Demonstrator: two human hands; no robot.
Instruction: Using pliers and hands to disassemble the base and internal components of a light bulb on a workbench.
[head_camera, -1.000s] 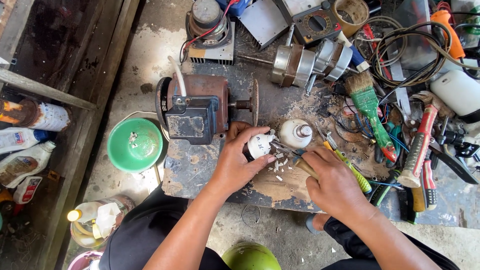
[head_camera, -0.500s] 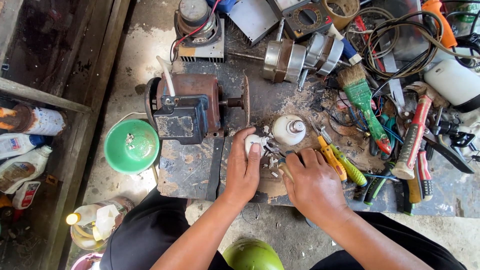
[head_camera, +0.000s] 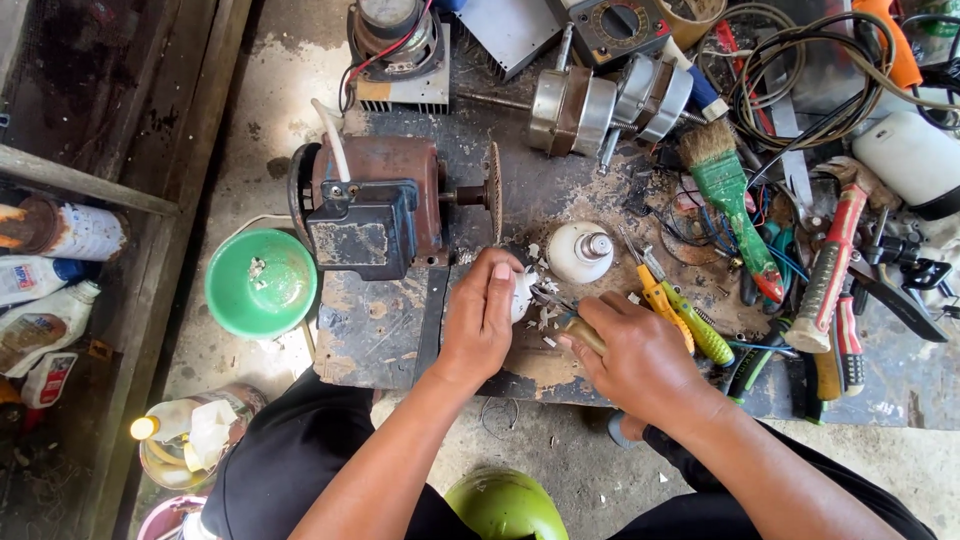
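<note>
My left hand (head_camera: 482, 315) grips a small white plastic part (head_camera: 523, 292) and presses it onto the wooden board (head_camera: 380, 330). My right hand (head_camera: 640, 360) holds a tool with a yellowish wooden handle (head_camera: 584, 333); its thin metal tip points at the white part. White chips lie scattered around the part. A white dome-shaped cap (head_camera: 580, 251) with a metal stub sits just behind my hands. A rusty electric motor (head_camera: 375, 205) with a thin disc on its shaft stands to the left of it.
A green bowl (head_camera: 261, 283) sits left of the board. Yellow and green screwdrivers (head_camera: 685, 315), a green brush (head_camera: 735, 200), a red-handled hammer (head_camera: 835, 260), pliers, cables and metal parts crowd the right side. Bottles stand at the far left.
The view shifted slightly. My left hand has turned over the white part, covering more of it, and my right hand has drawn the tool tip closer against it.
</note>
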